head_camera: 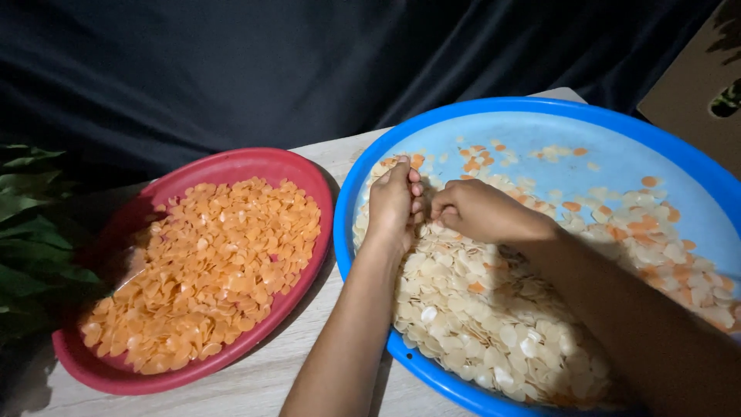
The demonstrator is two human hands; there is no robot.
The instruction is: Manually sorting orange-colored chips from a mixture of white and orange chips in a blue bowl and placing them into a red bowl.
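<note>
Both hands sit in blue basin (679, 154), right. Left hand (391, 202) cupped, grasping pale chips (478, 309); right hand (478, 210) clenched, pinching chips beside it. Orange chips (208, 270) fill red basin (231, 164), left.

one head-worn view looks steeply down and forward from close above a pale wooden tabletop (255, 382), facing a dark draped cloth backdrop (231, 69); a round red plastic bowl (100, 371) sits left, a large blue plastic basin (540, 108) right, cropped.
</note>
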